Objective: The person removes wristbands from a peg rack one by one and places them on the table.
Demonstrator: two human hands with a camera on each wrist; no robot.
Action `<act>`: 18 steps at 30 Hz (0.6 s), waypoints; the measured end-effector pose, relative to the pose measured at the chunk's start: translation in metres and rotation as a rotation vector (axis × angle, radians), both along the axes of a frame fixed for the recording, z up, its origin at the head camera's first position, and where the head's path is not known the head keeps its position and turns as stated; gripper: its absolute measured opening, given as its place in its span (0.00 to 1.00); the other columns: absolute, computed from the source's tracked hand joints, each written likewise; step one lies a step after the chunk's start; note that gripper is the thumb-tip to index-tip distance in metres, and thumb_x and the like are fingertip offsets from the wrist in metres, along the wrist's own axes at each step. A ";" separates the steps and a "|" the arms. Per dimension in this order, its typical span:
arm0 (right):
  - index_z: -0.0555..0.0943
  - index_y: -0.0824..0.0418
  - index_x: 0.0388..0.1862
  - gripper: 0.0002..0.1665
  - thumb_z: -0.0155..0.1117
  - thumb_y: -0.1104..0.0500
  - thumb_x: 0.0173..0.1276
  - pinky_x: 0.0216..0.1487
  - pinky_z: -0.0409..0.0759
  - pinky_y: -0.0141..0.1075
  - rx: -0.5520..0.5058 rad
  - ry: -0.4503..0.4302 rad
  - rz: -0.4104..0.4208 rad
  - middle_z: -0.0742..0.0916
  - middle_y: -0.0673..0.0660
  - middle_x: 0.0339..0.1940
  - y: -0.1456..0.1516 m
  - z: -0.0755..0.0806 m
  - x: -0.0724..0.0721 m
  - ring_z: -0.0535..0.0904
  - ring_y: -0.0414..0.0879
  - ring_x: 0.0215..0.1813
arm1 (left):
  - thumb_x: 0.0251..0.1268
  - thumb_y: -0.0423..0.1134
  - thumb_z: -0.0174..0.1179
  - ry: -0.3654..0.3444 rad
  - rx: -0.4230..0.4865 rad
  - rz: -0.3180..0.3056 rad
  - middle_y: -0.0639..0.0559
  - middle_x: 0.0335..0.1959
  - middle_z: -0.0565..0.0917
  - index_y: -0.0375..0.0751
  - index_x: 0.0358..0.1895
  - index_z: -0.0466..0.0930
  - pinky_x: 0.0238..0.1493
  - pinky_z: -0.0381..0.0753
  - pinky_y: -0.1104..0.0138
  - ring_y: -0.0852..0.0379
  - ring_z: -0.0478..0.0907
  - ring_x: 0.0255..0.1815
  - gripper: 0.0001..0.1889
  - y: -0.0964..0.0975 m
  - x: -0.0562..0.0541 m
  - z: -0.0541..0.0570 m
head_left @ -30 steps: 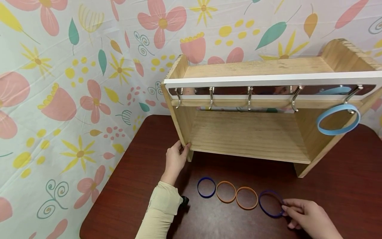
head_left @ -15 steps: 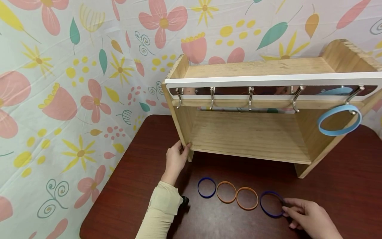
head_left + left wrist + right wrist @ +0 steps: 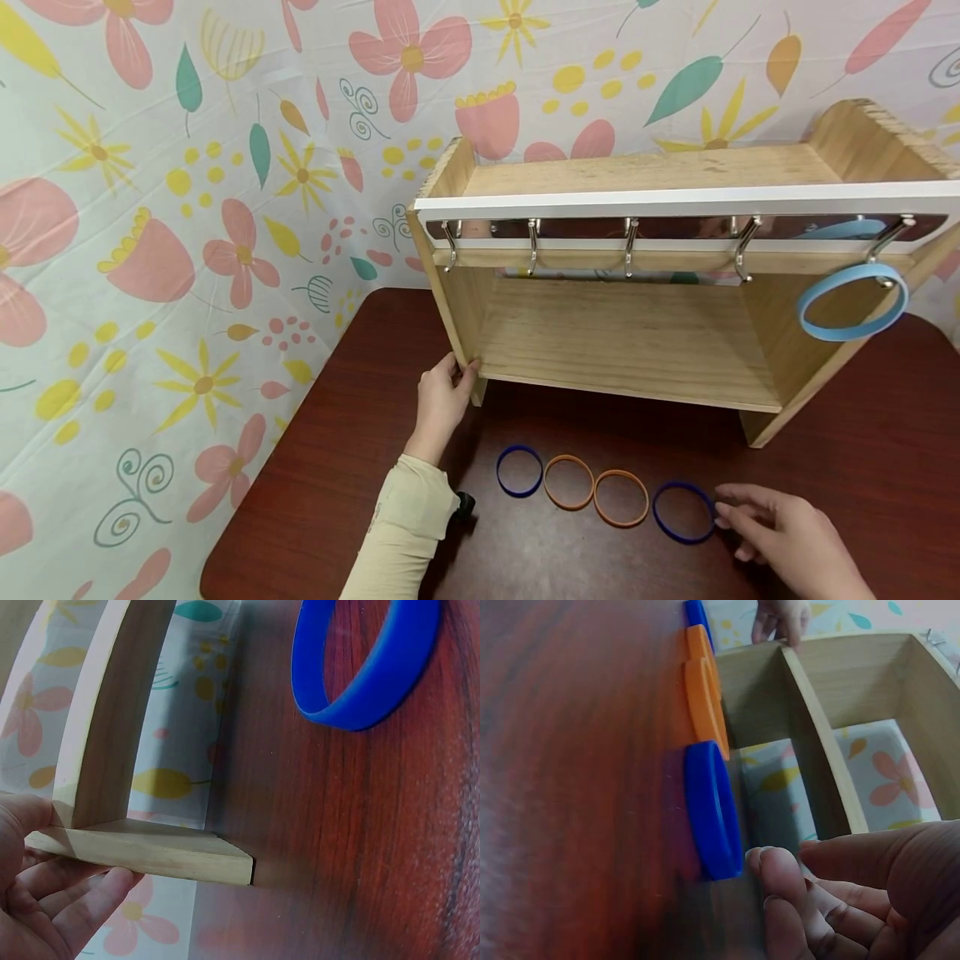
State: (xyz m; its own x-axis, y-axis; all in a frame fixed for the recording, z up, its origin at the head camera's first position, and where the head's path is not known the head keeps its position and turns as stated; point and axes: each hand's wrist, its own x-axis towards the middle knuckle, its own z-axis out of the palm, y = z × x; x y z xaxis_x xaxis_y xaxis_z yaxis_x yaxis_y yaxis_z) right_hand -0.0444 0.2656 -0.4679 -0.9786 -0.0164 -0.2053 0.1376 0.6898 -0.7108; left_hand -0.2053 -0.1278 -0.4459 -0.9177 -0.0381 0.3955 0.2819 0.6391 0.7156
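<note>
My left hand (image 3: 442,404) grips the lower left side panel of a wooden shelf (image 3: 630,333); in the left wrist view its fingers (image 3: 94,907) curl round the wood. In front of the shelf, wristbands lie flat in a row: a dark blue wristband (image 3: 519,495), an orange wristband (image 3: 570,507), a second orange wristband (image 3: 622,523) and another blue wristband (image 3: 684,542) at the right end. Just right of that last band is my right hand (image 3: 787,533), fingers loosely bent and holding nothing. A small gap parts its fingertips (image 3: 780,870) from the band in the right wrist view.
Along the shelf's front runs a white rail (image 3: 675,198) with several metal hooks (image 3: 532,250). A light blue wristband (image 3: 840,334) hangs on the rightmost hook. The dark red table (image 3: 322,467) has rounded corners, and a flower-patterned cloth (image 3: 247,108) stands behind it.
My right hand has let go of the right-hand blue wristband and moved slightly right; the band, tilted before, now lies flat. My left hand stays on the shelf.
</note>
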 end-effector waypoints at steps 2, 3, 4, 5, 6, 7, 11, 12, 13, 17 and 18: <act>0.79 0.67 0.58 0.19 0.61 0.58 0.72 0.27 0.74 0.32 0.006 0.046 -0.011 0.89 0.50 0.33 0.000 0.002 0.000 0.79 0.39 0.22 | 0.69 0.43 0.61 -0.002 0.001 -0.001 0.48 0.27 0.86 0.41 0.40 0.83 0.22 0.75 0.68 0.53 0.80 0.23 0.09 0.000 0.000 0.000; 0.79 0.67 0.57 0.19 0.61 0.59 0.72 0.27 0.75 0.32 0.006 0.071 -0.018 0.89 0.50 0.35 0.000 0.003 0.000 0.79 0.38 0.22 | 0.69 0.43 0.61 -0.004 0.003 -0.002 0.48 0.28 0.87 0.40 0.40 0.83 0.22 0.75 0.68 0.53 0.80 0.24 0.09 0.000 0.000 0.000; 0.79 0.67 0.57 0.18 0.61 0.59 0.72 0.26 0.76 0.32 0.004 0.096 -0.025 0.89 0.51 0.36 -0.001 0.004 -0.001 0.79 0.38 0.22 | 0.69 0.43 0.61 -0.005 0.003 -0.004 0.47 0.28 0.87 0.40 0.40 0.83 0.22 0.75 0.68 0.53 0.80 0.23 0.09 0.000 0.000 0.000; 0.79 0.67 0.57 0.18 0.61 0.60 0.72 0.26 0.77 0.32 -0.002 0.114 -0.030 0.89 0.53 0.37 -0.001 0.005 -0.001 0.79 0.38 0.22 | 0.69 0.43 0.61 -0.006 0.003 -0.005 0.47 0.28 0.87 0.40 0.41 0.83 0.22 0.75 0.68 0.53 0.80 0.24 0.09 0.000 0.000 0.000; 0.79 0.66 0.57 0.18 0.61 0.60 0.72 0.25 0.77 0.32 0.001 0.136 -0.034 0.89 0.54 0.37 -0.002 0.006 -0.002 0.79 0.38 0.22 | 0.69 0.43 0.61 -0.005 0.002 -0.004 0.47 0.28 0.87 0.40 0.41 0.83 0.22 0.75 0.68 0.53 0.80 0.23 0.09 0.000 0.000 0.000; 0.79 0.66 0.57 0.18 0.61 0.60 0.72 0.25 0.77 0.32 0.006 0.160 -0.039 0.89 0.54 0.37 -0.002 0.007 -0.002 0.79 0.38 0.22 | 0.69 0.43 0.61 -0.005 0.000 -0.005 0.48 0.28 0.87 0.40 0.41 0.83 0.22 0.75 0.68 0.53 0.80 0.23 0.09 0.000 0.000 0.000; 0.80 0.64 0.55 0.16 0.63 0.60 0.71 0.25 0.77 0.31 0.011 0.261 -0.048 0.89 0.54 0.38 -0.001 0.012 -0.003 0.80 0.37 0.22 | 0.70 0.43 0.61 -0.005 -0.003 -0.003 0.49 0.27 0.86 0.40 0.40 0.83 0.22 0.75 0.69 0.54 0.80 0.23 0.09 0.000 0.000 0.000; 0.81 0.63 0.55 0.16 0.63 0.60 0.71 0.25 0.77 0.31 0.012 0.293 -0.052 0.89 0.52 0.38 -0.001 0.014 -0.004 0.80 0.37 0.22 | 0.70 0.43 0.61 -0.005 -0.003 -0.004 0.49 0.27 0.86 0.40 0.40 0.83 0.21 0.75 0.69 0.53 0.80 0.23 0.09 0.000 0.000 0.001; 0.81 0.62 0.55 0.16 0.63 0.59 0.71 0.25 0.77 0.30 0.002 0.318 -0.056 0.89 0.49 0.38 -0.001 0.015 -0.005 0.81 0.37 0.22 | 0.70 0.43 0.60 -0.006 -0.002 -0.005 0.49 0.27 0.86 0.40 0.40 0.83 0.21 0.75 0.69 0.53 0.80 0.23 0.09 0.000 0.000 0.001; 0.79 0.61 0.56 0.16 0.62 0.58 0.72 0.25 0.78 0.31 -0.049 0.382 -0.075 0.86 0.35 0.40 0.002 0.020 -0.008 0.83 0.40 0.24 | 0.70 0.43 0.60 -0.003 0.001 -0.012 0.48 0.27 0.86 0.40 0.40 0.83 0.20 0.75 0.69 0.52 0.80 0.22 0.09 0.000 0.001 0.001; 0.79 0.61 0.57 0.17 0.61 0.58 0.72 0.25 0.79 0.32 -0.062 0.387 -0.078 0.85 0.33 0.40 0.002 0.022 -0.008 0.83 0.41 0.24 | 0.70 0.43 0.60 -0.003 0.001 -0.012 0.48 0.27 0.86 0.40 0.40 0.83 0.20 0.75 0.69 0.52 0.80 0.22 0.09 0.000 0.001 0.001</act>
State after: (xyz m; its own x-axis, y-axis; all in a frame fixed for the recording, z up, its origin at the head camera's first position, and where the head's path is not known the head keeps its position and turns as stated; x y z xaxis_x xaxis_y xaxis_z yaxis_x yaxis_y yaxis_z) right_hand -0.0526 0.2677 -0.4463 -0.9821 0.0605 0.1783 -0.0985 0.6420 -0.7604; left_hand -0.2048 -0.1282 -0.4453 -0.9193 -0.0272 0.3927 0.2875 0.6351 0.7170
